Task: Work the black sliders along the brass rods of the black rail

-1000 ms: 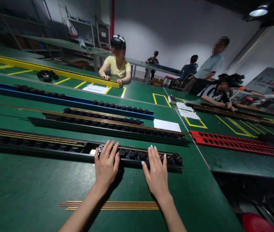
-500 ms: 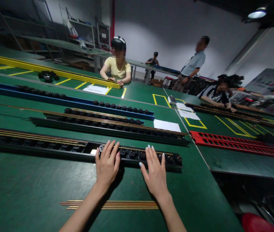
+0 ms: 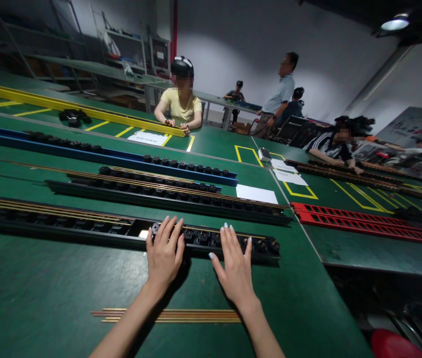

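Leftward along the near black channel (image 3: 84, 234), my right hand (image 3: 235, 271) has shifted slightly, and the standing person (image 3: 280, 94) across the room has moved left too; my left hand (image 3: 164, 256) looks unmoved.

From the left edge of the view, a yellow channel (image 3: 102, 115) slants across the far part of the green surface (image 3: 65, 278), ending by a seated person (image 3: 181, 102). Nearer me lie a blue channel (image 3: 121, 159) and a second black channel (image 3: 158, 201) with brass-coloured rods along it. The near black channel comes next, lying crosswise in front of me, with long rods (image 3: 57, 210) over the dark pieces in its left part.

Just right of a bright patch (image 3: 143, 233) in that channel, my left hand reaches over it, palm down, fingers a little spread and pinching nothing visible. Loose rods (image 3: 196, 314) lie on the surface between me and the channel, partly hidden by my forearms. Black blocks (image 3: 201, 237) show between my hands. My right hand is open over the channel, thumb and little finger apart from the closer middle fingers; I can't tell how firmly either hand presses.

The channel's right end stops short of the surface's right edge. Beyond the seam there, red slotted strips (image 3: 345, 217) stretch away to the right.
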